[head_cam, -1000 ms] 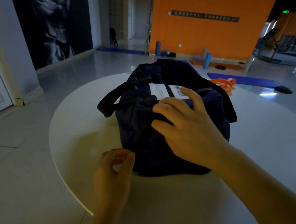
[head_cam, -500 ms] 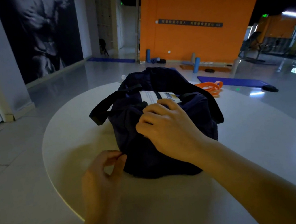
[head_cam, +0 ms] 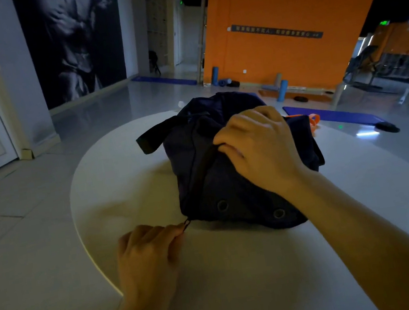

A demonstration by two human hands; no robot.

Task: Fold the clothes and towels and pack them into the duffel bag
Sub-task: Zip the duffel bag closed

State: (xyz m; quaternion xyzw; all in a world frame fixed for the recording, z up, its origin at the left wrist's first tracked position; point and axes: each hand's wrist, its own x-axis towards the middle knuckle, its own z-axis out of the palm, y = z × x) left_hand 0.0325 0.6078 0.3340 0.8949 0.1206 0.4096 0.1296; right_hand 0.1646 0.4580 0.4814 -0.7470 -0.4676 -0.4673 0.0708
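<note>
Cloth of the duffel bag (head_cam: 230, 177) is soft and thin, so it folds and sinks under my hands instead of keeping a shape. The bag lies on the white round table (head_cam: 243, 281), near the far middle of it, with its end panel and two metal eyelets turned toward me. My right hand (head_cam: 258, 146) is on top of the bag, and its fingers (head_cam: 225, 138) are curled and gripping a bunch of the dark fabric beside the zipper line. My left hand (head_cam: 146, 253) rests on the table just beside the near corner of the bag, with the fingers pressed together in a pinch on the small zipper pull (head_cam: 186, 224). I judge the bag is filled and not very heavy, because it bulges but stays low and soft. No clothes or towels are visible from outside. A zipper on such loose cloth can catch easily, so I think the fabric must be held tight on top while the pull is moved. To lift the bag, the black strap (head_cam: 153, 138) on the left side looks like the best place, since the body gives no firm hold. Something orange (head_cam: 313, 120) shows behind the bag; I cannot tell what it is.
</note>
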